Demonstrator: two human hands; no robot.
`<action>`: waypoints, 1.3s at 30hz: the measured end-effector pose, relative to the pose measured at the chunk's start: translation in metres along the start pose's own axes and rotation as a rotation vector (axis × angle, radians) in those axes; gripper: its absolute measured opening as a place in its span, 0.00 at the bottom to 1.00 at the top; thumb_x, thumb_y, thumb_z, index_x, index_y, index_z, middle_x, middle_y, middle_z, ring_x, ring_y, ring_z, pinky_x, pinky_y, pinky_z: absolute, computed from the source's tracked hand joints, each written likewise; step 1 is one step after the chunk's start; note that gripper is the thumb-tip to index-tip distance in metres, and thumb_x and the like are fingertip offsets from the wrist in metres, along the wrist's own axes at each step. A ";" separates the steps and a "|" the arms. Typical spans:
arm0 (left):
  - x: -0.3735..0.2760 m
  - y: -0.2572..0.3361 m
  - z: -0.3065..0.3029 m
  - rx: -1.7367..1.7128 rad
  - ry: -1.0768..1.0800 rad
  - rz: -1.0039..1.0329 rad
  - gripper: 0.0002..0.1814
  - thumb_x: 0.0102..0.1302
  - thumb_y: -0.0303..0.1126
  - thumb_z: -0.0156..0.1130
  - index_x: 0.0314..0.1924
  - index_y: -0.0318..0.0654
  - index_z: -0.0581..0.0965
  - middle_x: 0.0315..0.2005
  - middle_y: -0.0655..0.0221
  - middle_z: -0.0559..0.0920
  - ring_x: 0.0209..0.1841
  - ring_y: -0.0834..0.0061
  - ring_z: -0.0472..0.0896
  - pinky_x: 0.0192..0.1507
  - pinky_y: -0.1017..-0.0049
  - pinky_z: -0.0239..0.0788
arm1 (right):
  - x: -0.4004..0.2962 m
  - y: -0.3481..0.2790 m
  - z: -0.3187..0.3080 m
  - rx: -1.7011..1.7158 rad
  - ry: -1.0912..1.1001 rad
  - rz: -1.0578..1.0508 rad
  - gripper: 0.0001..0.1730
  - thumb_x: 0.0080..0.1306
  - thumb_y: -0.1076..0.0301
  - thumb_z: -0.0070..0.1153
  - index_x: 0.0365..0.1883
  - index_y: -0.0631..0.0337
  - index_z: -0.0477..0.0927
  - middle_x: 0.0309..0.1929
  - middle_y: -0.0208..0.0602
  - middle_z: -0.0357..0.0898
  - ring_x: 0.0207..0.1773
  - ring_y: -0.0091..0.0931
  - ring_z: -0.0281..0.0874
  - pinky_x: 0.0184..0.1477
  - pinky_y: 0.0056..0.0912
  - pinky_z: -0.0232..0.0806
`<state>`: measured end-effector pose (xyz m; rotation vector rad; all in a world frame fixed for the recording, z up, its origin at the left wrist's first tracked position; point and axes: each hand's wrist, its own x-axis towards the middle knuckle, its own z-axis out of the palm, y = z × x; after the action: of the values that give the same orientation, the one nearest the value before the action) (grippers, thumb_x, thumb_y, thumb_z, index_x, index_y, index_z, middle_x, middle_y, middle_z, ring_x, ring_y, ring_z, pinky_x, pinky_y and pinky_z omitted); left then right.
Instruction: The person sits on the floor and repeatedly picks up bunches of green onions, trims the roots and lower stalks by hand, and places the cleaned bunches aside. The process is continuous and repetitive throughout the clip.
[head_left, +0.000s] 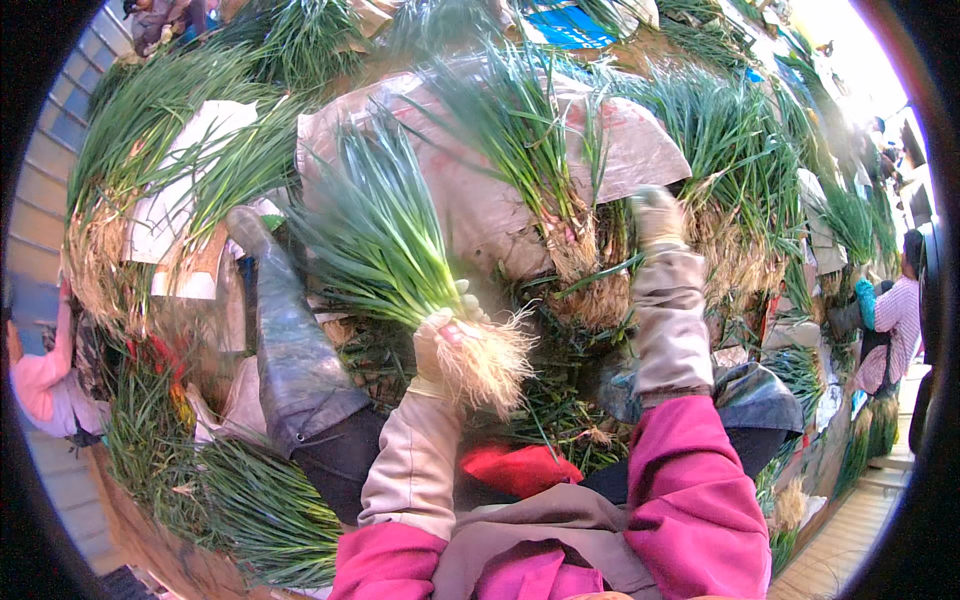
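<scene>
My left hand, in a pale glove, grips a bunch of green onions just above its pale roots, with the leaves fanning up and to the left. Blur covers my gloved right hand, which is beside the right edge of a beige sack cloth; its fingers are not clear. Another bunch of green onions lies on that cloth, left of my right hand, roots towards me. Below it, more roots show between my booted legs.
Heaps of green onions lie at the left, at the right and at the lower left. A red item is close to my lap. One person is at the far left, another at the far right.
</scene>
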<state>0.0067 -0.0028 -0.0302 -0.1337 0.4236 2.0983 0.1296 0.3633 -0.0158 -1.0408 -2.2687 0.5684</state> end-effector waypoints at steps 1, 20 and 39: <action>0.001 -0.003 -0.001 -0.035 0.010 -0.039 0.25 0.57 0.31 0.52 0.56 0.35 0.66 0.36 0.64 0.78 0.37 0.69 0.77 0.41 0.67 0.73 | -0.014 -0.018 0.025 0.106 -0.078 -0.127 0.12 0.54 0.58 0.59 0.29 0.57 0.79 0.25 0.40 0.77 0.31 0.34 0.76 0.37 0.35 0.67; 0.003 -0.002 0.002 -0.013 0.011 -0.130 0.24 0.53 0.32 0.55 0.51 0.34 0.69 0.51 0.52 0.73 0.47 0.61 0.75 0.49 0.57 0.69 | -0.056 -0.131 0.053 1.087 -0.768 0.660 0.15 0.54 0.72 0.60 0.39 0.69 0.76 0.33 0.39 0.79 0.36 0.29 0.79 0.37 0.29 0.71; -0.005 -0.003 -0.008 0.050 0.076 -0.258 0.22 0.52 0.32 0.54 0.48 0.33 0.70 0.41 0.57 0.77 0.38 0.66 0.77 0.42 0.67 0.72 | -0.075 -0.094 0.129 1.162 -0.485 0.278 0.17 0.64 0.69 0.50 0.51 0.61 0.67 0.35 0.33 0.73 0.14 0.17 0.65 0.14 0.17 0.58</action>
<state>0.0115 -0.0082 -0.0375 -0.2275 0.4784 1.8319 0.0349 0.2295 -0.0811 -0.6030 -1.5968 2.0876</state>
